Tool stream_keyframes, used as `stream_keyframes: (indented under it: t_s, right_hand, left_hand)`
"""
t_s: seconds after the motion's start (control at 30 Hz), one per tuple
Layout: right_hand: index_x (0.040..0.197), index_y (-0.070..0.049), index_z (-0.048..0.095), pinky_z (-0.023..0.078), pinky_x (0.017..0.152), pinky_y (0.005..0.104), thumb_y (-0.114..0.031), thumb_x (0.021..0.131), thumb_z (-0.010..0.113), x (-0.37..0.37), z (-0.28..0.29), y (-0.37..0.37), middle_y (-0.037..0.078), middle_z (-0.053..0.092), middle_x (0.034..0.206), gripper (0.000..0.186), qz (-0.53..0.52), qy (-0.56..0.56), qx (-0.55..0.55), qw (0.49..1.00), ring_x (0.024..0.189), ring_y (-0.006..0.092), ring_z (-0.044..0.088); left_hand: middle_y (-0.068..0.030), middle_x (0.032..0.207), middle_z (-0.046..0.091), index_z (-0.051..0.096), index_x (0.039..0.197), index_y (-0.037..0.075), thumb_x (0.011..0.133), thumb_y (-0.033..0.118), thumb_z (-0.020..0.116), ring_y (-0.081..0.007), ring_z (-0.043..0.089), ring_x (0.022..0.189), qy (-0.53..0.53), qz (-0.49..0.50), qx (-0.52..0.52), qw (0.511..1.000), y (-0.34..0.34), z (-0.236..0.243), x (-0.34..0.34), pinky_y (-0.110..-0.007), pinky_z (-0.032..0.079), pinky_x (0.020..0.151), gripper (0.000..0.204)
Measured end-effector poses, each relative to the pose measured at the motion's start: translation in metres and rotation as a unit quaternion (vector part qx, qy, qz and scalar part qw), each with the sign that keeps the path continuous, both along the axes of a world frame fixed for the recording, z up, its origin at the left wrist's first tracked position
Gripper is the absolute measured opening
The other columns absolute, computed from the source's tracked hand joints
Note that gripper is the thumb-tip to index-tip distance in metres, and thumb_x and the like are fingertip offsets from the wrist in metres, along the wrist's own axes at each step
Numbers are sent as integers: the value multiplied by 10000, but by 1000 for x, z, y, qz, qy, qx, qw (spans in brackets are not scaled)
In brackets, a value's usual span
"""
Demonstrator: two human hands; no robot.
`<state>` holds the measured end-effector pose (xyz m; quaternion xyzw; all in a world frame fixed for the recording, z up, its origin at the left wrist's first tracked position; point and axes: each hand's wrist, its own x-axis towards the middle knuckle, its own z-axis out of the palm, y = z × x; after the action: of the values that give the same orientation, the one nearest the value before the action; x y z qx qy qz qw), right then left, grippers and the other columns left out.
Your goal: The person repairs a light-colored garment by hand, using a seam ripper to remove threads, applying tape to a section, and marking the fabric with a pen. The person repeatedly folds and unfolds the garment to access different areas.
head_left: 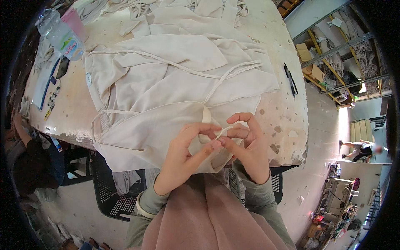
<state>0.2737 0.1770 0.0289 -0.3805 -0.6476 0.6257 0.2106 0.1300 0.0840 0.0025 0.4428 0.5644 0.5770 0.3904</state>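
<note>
A cream garment (146, 79) with long thin ties lies spread over the worn table, its near edge hanging over the front. At that near edge, my left hand (187, 150) pinches a narrow cream fabric strap (224, 131) between thumb and fingers. My right hand (248, 143) meets it from the other side, thumb and fingertips closed on the same strap, the index finger arched above. Both sets of fingertips almost touch. Part of the strap is hidden behind the fingers, and one length of it rises from my left fingers toward the garment.
On the table (287, 137), a clear bottle (62, 35) and pink cup (75, 23) stand far left, near a dark phone (62, 67). Two pens (291, 79) lie at right. Below the front edge is a black perforated crate (112, 191). Another person (37, 158) sits at left.
</note>
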Motion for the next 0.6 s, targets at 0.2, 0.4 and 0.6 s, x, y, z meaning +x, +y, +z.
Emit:
stream_keyframes:
  t_s: [0.2,0.4,0.6]
  right_hand:
    - [933,3,620,432,727,200,-87,837,671,-4,4,-10,28,666,771,141,-23,57,-69,996,764,65,595]
    - [892,40,627,447,720,195,15,831,644,-7,1,-14,56,665,853,68,-5,26,27,999,805,77,601]
    - [872,-66,638,455,673,289,-29,755,699,-10,-2,-19,45,637,755,137,-1,-46,311,949,708,183,600]
  left_hand:
    - [-20,845,622,626,890,4,894,135,612,-100,554,819,-149,12,-58,987,-10,-3,-2,-246,425,785,132]
    - [-23,860,631,631,921,0,878,115,620,-107,544,851,-162,77,-1,984,-7,-4,5,-260,419,794,123]
    - [-50,892,641,648,968,18,825,64,658,-139,542,871,-20,82,43,996,-7,-4,4,-269,417,803,150]
